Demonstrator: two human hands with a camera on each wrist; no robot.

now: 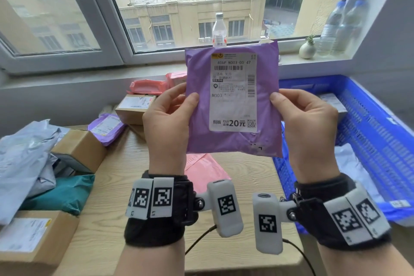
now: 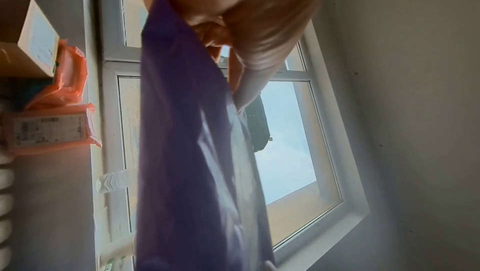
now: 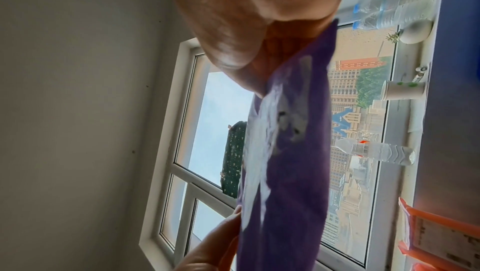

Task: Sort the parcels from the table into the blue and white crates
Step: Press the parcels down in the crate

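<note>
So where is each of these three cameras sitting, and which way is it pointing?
Head: worn on the head, looking forward and down at the purple parcel, table and blue crate; shows the left hand and right hand.
Left wrist: looks along the left hand up the purple parcel toward the window.
Right wrist: likewise along the right hand.
All three share the parcel.
</note>
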